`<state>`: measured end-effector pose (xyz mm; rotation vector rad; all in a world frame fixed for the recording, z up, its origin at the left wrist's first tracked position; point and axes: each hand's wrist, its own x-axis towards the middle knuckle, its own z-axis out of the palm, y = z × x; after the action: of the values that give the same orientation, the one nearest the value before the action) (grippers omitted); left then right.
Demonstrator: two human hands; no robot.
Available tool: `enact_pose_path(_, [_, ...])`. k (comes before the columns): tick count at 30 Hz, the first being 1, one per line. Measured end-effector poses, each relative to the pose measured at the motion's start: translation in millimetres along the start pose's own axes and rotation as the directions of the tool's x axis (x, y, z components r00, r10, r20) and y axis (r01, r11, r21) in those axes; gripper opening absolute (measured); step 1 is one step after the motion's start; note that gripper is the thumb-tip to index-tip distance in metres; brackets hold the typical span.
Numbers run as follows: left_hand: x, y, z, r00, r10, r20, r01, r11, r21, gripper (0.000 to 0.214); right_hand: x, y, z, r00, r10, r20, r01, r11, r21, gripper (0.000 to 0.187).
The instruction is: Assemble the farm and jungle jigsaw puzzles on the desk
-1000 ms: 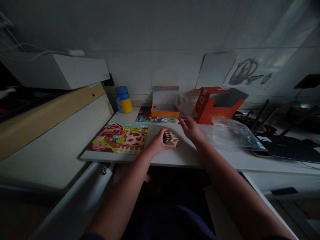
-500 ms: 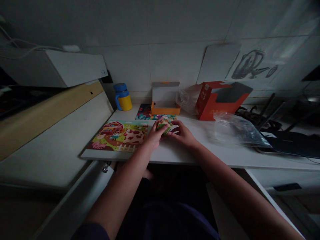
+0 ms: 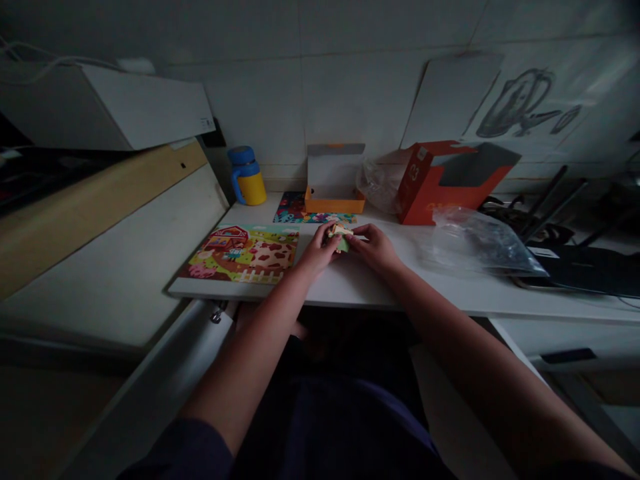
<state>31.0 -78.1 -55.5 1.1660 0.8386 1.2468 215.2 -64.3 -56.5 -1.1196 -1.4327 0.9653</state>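
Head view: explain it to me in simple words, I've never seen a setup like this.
There is no machine here. A camera worn on a person's head looks forward and down past their two bare arms. The left hand holds some small printed pieces; the right hand reaches them with its fingers, though whether it grips is hard to tell.

On the white table lies a farm picture. Behind are a blue-and-yellow mug and an open orange box, with a colourful sheet showing beside it. To the right stand a red box and a clear plastic bag.
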Motion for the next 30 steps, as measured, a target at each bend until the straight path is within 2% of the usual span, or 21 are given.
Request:
enact_pose_path(3, [-0.1, -1.2, 0.5, 0.999, 0.031, -0.038, -0.028, 0.997, 0.065, 0.069, -0.4, -1.5, 0.7, 1.000, -0.005, -0.020, 0.004, 0.999, -0.041, 0.060])
enact_pose_path(7, [-0.4, -2.1, 0.6, 0.991, 0.103, -0.090, -0.092, 0.988, 0.123, 0.068, 0.4, -1.7, 2.8, 1.000, -0.019, 0.009, 0.018, 0.999, 0.032, 0.063])
enact_pose_path(12, [-0.1, -2.2, 0.2, 0.994, 0.075, -0.084, -0.073, 0.997, 0.022, 0.073, 2.6, 1.5, 2.0, 0.993, 0.093, 0.070, -0.107, 0.966, 0.237, 0.060])
enact_pose_path(14, [0.2, -2.6, -0.2, 0.996, 0.052, -0.068, -0.054, 0.998, -0.023, 0.076, 2.8, 1.2, 0.5, 0.989, 0.107, 0.102, -0.131, 0.954, 0.271, 0.059])
enact_pose_path(21, [0.7, -5.1, -2.6, 0.998, 0.047, -0.047, -0.049, 0.998, -0.045, 0.082, 2.3, -5.8, -5.5, 0.972, 0.112, 0.206, -0.168, 0.945, 0.281, 0.057])
enact_pose_path(26, [0.6, -5.8, -3.6, 0.998, 0.045, -0.042, -0.045, 0.999, -0.011, 0.086, 1.4, -6.5, -5.5, 0.975, 0.106, 0.193, -0.157, 0.948, 0.276, 0.055])
enact_pose_path(30, [-2.1, -2.4, -3.1, 0.990, 0.114, -0.087, -0.102, 0.986, 0.134, 0.080, -1.9, -7.7, -2.0, 0.983, 0.100, 0.152, -0.136, 0.958, 0.251, 0.056])
